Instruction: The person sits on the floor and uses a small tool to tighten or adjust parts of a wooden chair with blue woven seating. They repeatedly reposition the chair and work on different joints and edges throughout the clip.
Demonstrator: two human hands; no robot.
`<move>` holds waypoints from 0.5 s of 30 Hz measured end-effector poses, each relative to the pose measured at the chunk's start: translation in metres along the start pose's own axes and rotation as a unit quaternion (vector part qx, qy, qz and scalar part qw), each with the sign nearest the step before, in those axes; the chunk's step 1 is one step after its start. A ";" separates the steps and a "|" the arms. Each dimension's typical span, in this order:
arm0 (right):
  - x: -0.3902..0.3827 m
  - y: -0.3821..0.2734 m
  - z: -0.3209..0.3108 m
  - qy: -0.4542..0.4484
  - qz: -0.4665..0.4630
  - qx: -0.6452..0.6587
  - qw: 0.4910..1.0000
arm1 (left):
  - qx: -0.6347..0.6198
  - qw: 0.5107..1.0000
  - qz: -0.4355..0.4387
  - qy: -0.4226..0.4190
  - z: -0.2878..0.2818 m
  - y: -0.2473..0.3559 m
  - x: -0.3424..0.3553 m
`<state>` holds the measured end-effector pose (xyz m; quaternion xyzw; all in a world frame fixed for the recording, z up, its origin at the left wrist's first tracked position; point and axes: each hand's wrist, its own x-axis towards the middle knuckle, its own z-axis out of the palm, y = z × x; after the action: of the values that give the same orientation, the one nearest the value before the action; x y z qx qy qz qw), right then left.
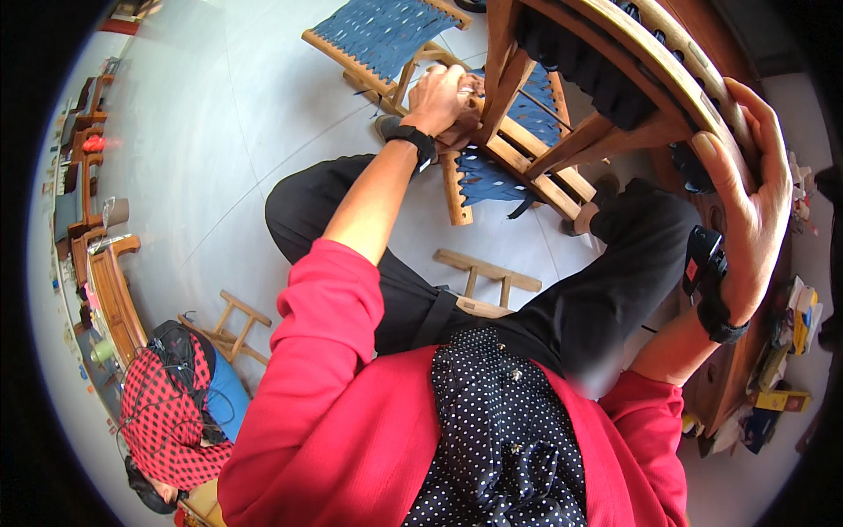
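Note:
A wooden folding stool (606, 18) with dark straps stands tilted in front of me at the upper right. My right hand (746, 189) grips its curved top rail, thumb on one side and fingers round the other. Farther left, my left hand (439, 104) is closed at the stool's lower wooden bars, its fingertips partly hidden in shadow. Under these bars lies a blue woven seat (492, 182) with a wooden edge. Another folding stool (373, 39) with a blue woven seat stands just beyond my left hand.
Between my knees is a small wooden frame (487, 268). Another wooden frame (237, 325) stands at left, near a person in red checked cloth (162, 413) with a black bag. A wooden cabinet (724, 369) lies close on the right; wooden furniture (118, 294) lines the left wall.

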<state>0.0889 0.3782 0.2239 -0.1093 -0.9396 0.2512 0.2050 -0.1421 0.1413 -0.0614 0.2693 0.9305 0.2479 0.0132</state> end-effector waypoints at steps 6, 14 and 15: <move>-0.002 -0.001 0.003 0.031 0.002 0.029 0.999 | -0.037 0.997 0.039 -0.056 0.005 0.015 -0.007; -0.001 0.006 0.004 0.040 -0.015 -0.003 0.999 | 0.042 0.998 -0.030 0.031 -0.009 0.006 0.004; 0.000 0.006 0.004 0.045 -0.021 0.001 0.999 | 0.027 0.998 0.052 0.010 -0.007 0.007 0.000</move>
<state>0.0880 0.3812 0.2175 -0.1002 -0.9312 0.2429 0.2526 -0.1394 0.1430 -0.0526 0.3153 0.9217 0.2254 -0.0167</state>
